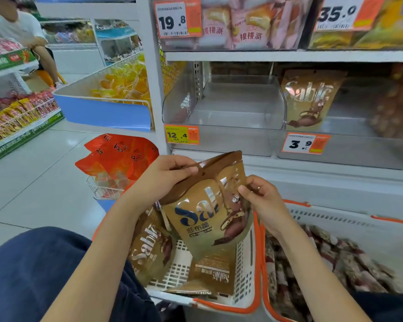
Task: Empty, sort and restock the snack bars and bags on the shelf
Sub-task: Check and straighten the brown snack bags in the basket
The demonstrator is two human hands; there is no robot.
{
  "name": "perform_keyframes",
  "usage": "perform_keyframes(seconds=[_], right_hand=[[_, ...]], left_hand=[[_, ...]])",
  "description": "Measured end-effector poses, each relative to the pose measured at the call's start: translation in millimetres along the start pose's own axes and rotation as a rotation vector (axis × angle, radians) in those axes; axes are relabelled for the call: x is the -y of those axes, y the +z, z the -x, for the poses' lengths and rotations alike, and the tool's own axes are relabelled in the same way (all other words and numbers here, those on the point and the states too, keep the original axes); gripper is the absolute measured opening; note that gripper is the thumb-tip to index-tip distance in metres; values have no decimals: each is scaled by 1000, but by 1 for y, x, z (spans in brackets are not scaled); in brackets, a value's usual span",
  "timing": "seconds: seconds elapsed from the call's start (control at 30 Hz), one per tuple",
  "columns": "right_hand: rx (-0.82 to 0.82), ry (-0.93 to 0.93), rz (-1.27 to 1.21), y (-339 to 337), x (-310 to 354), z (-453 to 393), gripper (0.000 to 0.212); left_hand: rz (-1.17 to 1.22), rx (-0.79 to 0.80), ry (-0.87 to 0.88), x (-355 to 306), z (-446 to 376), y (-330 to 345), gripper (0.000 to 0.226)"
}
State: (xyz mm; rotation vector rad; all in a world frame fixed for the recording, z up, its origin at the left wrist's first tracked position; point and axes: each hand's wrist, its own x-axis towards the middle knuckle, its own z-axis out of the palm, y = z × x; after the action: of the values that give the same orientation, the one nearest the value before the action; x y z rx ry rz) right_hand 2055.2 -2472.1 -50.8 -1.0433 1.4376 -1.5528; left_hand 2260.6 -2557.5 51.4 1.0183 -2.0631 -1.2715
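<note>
Over white basket (244, 270) of Sablé bags (147, 249), both hands' grip on 1 bag (209, 219)

A glossy tan-and-brown foil snack bag printed "Sablé" with a cartoon bear (209, 205) is held upright, tilted slightly left, above a white slotted plastic basket with orange rim (247, 270). More bags of the same kind (149, 247) lie in that basket, one leaning against the left wall, others flat on the bottom. One identical bag (310, 98) stands upright in a clear plastic shelf bin (223, 101)'s right-hand neighbour. A second white basket (358, 228) holds dark red-and-white wrapped snack bars (330, 263).
</note>
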Motion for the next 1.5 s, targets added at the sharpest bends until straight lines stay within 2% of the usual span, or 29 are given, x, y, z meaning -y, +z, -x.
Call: perform_keyframes(seconds=[0.17,0.33,0.43,0.47,0.53,0.6,0.63,0.7,0.77,0.8,0.9,1.03,1.1,1.27,1.4,1.5], right_hand=[[38,4,-72,-7,10,4,10],[-95,13,-90,-3,8,4,21],[-165,10,-123,-3,9,4,23],[-183,7,-115,-3,9,4,22],[-222,5,-115,-5,6,2,21],[-254,-4,-141,-6,3,1,20],[-271,-6,-164,-7,1,0,20],[-306,0,-235,-8,-2,-1,18],[-338,5,-299,-10,-4,-2,17],[-351,8,-308,-11,-6,-2,18],[-395,23,-292,-14,-13,-2,16],[-425,34,-254,-21,-16,-3,13],[-427,34,-248,-24,-15,-2,13],[-390,69,-316,-38,-10,0,22],[-305,44,24,-61,6,-1,17],[-339,-20,216,-85,34,-8,11]], left_hand=[[11,2,20,-5,5,-1,18],[46,17,57,-6,5,5,15],[83,-50,75,3,10,6,16],[136,-98,53,9,14,6,15],[438,-197,-43,19,19,10,16],[811,-279,-75,26,21,20,46],[867,-307,-59,30,19,27,58],[807,-300,-64,31,16,41,70],[687,-271,-88,31,17,54,68],[632,-262,-89,32,17,59,61],[530,-322,-53,36,18,74,19],[358,-473,51,32,11,85,21],[326,-545,31,35,6,86,20],[363,-551,-43,34,-9,86,9],[346,-476,12,22,-24,84,12],[321,-384,71,0,-43,82,8]])
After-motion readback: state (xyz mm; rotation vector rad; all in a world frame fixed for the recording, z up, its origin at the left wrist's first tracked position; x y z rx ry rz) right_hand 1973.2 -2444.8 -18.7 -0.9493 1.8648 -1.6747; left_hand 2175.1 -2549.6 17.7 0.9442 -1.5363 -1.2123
